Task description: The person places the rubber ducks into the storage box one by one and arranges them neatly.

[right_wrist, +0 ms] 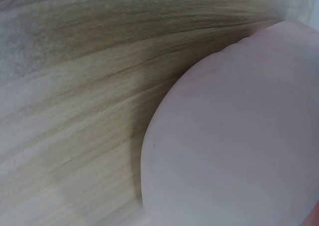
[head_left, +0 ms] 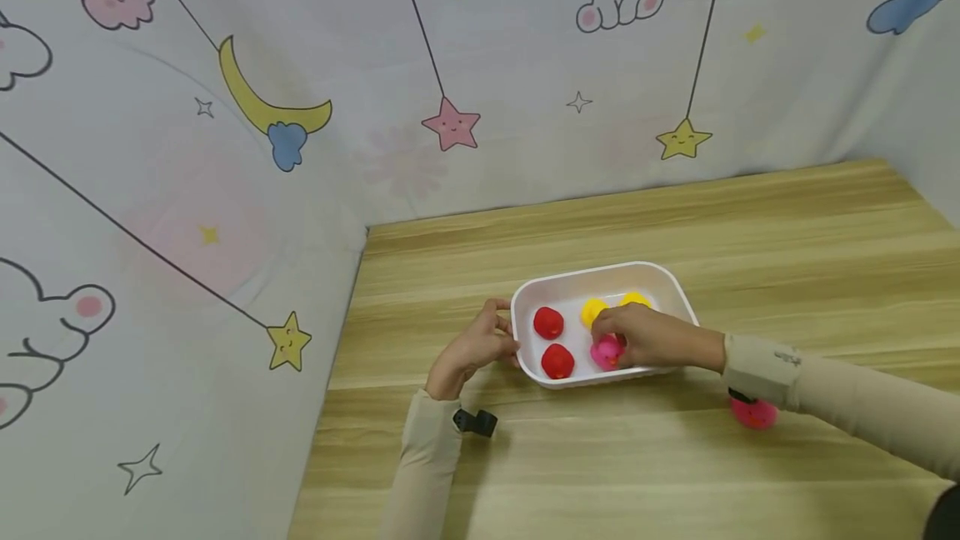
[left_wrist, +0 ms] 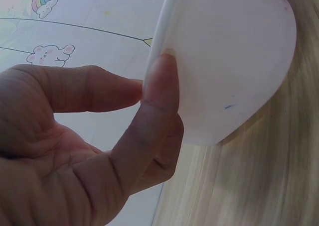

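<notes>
A white plastic basin (head_left: 611,273) sits on the wooden table. My left hand (head_left: 480,344) pinches its left rim; the left wrist view shows thumb and fingers of the hand (left_wrist: 134,131) on either side of the basin's wall (left_wrist: 234,61). Inside, my right hand (head_left: 648,336) has its fingers curled over a pink toy duck (head_left: 604,353), partly hiding it. Two red toys (head_left: 557,362) lie at the basin's left end. Two yellow toys (head_left: 594,312) are behind the right hand, partly covered. In the right wrist view the basin's outer wall (right_wrist: 239,126) blocks the hand's work.
Another pink toy duck (head_left: 753,414) rests on the table (head_left: 600,473), partly under the right forearm. A white cloth wall (head_left: 525,157) printed with stars and bears borders the table at the back and left.
</notes>
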`<state>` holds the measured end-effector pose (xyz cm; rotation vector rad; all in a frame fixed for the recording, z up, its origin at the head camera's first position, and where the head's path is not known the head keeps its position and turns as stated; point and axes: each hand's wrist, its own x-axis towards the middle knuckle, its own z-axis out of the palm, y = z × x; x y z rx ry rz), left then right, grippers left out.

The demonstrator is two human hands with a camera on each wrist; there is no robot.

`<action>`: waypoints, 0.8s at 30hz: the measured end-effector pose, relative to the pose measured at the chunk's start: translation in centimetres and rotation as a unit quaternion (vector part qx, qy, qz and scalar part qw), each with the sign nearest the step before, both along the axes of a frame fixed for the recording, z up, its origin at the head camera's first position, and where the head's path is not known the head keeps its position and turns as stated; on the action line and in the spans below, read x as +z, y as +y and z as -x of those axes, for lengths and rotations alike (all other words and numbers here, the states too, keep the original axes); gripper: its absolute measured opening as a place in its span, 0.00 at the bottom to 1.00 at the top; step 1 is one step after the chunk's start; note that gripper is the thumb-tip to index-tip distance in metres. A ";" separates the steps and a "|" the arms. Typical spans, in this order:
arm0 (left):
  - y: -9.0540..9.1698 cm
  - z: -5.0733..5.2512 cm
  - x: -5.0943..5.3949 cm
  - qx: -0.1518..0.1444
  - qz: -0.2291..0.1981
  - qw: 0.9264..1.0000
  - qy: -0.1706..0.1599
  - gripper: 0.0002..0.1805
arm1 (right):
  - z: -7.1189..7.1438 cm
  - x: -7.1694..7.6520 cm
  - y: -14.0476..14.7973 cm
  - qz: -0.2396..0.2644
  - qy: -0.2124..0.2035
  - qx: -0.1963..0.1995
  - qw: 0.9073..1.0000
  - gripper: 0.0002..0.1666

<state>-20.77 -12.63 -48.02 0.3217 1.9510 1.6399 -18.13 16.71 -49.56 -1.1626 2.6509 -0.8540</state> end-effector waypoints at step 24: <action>0.2 0.3 0.2 -0.004 0.008 1.000 0.006 0.34 | -1.1 3.6 3.9 -0.005 0.002 -0.054 0.999 0.22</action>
